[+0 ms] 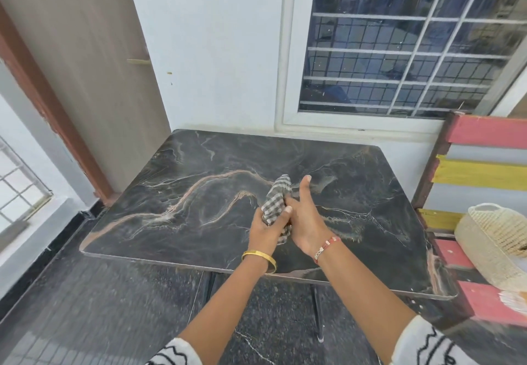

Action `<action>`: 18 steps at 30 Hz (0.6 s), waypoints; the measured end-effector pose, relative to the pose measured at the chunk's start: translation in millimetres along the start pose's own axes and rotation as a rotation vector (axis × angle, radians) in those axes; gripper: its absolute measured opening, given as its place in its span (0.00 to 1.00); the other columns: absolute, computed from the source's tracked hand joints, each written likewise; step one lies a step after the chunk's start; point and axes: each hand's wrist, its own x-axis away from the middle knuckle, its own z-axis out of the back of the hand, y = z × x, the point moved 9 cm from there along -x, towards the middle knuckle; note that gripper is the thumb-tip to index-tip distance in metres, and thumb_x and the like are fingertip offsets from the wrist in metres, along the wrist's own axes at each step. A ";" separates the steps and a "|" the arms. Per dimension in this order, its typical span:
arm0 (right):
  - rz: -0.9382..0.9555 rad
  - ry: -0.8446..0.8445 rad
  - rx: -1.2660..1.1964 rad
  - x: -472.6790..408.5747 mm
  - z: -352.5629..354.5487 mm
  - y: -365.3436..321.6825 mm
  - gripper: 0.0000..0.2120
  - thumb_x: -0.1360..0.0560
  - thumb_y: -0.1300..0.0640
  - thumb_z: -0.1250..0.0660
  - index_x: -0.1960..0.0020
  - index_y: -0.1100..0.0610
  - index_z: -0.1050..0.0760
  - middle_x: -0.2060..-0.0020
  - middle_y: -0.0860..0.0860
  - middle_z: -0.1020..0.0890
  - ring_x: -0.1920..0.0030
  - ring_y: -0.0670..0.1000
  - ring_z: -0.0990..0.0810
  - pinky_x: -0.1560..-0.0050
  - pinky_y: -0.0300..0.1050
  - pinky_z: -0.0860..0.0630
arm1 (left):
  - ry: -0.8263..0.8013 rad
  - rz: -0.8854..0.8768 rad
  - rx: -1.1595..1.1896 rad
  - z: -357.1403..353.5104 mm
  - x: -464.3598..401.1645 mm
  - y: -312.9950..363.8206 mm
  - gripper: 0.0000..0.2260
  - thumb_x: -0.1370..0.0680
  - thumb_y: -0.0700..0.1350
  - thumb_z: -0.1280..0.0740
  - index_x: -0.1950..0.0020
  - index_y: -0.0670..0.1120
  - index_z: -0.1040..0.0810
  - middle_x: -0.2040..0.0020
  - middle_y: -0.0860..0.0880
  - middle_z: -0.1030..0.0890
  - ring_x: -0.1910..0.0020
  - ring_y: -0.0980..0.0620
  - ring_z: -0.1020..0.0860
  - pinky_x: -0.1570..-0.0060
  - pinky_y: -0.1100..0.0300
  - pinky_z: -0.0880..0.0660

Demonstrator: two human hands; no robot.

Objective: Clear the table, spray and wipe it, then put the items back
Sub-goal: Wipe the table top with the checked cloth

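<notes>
We are judging the dark marbled table [199,165] ready for wiping: the checked cloth [278,193], held above its middle, is wanting bunching into a firm pad, then flat overlapping passes. Our left hand [263,229] is curling tightly round it; our right hand [306,222] is gripping its near end, one digit sticking up.

Basket [496,248] on bench [482,305] right of table [199,193].

Above the table [199,165], left hand [266,229] and right hand [306,222] hold checked cloth [278,196].
</notes>
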 end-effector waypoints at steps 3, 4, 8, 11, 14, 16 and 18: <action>-0.052 -0.118 0.031 4.8 -2.7 -1.4 0.49 0.31 0.25 0.61 0.30 0.61 0.33 0.34 0.56 0.25 0.33 0.53 0.28 0.29 0.51 0.36 | 0.079 0.111 0.164 19.0 -3.8 -9.8 0.12 0.25 0.43 0.33 0.43 0.45 0.25 0.50 0.47 0.19 0.50 0.49 0.20 0.47 0.54 0.23; -0.072 -0.116 0.021 5.0 2.5 -2.0 0.49 0.30 0.25 0.61 0.29 0.62 0.35 0.32 0.57 0.28 0.31 0.54 0.30 0.28 0.52 0.38 | 0.086 0.149 0.199 24.2 -5.5 -13.0 0.14 0.25 0.42 0.33 0.39 0.43 0.26 0.47 0.45 0.19 0.48 0.47 0.21 0.43 0.50 0.24; -0.068 0.018 0.106 1.5 32.6 -5.2 0.33 0.23 0.35 0.49 0.32 0.59 0.30 0.32 0.58 0.28 0.31 0.57 0.32 0.33 0.55 0.34 | 0.063 0.272 0.249 30.4 -8.9 -26.4 0.18 0.24 0.47 0.35 0.35 0.45 0.29 0.39 0.45 0.22 0.41 0.46 0.24 0.44 0.51 0.27; -0.047 0.175 0.287 -2.2 58.7 -1.2 0.18 0.25 0.43 0.36 0.40 0.53 0.26 0.37 0.52 0.27 0.38 0.54 0.28 0.41 0.52 0.30 | -0.009 0.334 0.253 17.5 -6.0 -29.8 0.15 0.23 0.47 0.36 0.39 0.44 0.26 0.42 0.46 0.21 0.44 0.47 0.23 0.44 0.52 0.27; -0.050 0.199 0.379 -2.1 74.8 6.3 0.22 0.28 0.43 0.32 0.39 0.54 0.26 0.41 0.49 0.24 0.42 0.51 0.27 0.37 0.52 0.32 | -0.128 0.371 0.291 -5.0 -1.4 -29.0 0.11 0.22 0.46 0.38 0.45 0.41 0.23 0.55 0.45 0.16 0.53 0.47 0.19 0.47 0.52 0.24; -0.071 0.148 0.227 1.4 83.7 12.9 0.22 0.27 0.44 0.32 0.39 0.56 0.25 0.44 0.52 0.19 0.45 0.52 0.21 0.42 0.49 0.24 | -0.194 0.403 0.302 -24.2 0.5 -31.2 0.09 0.22 0.45 0.39 0.51 0.42 0.22 0.63 0.47 0.15 0.57 0.48 0.19 0.54 0.54 0.23; -0.084 0.099 0.044 6.0 93.4 15.7 0.19 0.26 0.47 0.33 0.41 0.59 0.23 0.50 0.55 0.17 0.50 0.53 0.18 0.50 0.47 0.20 | -0.222 0.431 0.285 -39.4 0.3 -35.6 0.09 0.22 0.46 0.39 0.53 0.42 0.22 0.65 0.47 0.15 0.57 0.48 0.20 0.54 0.53 0.23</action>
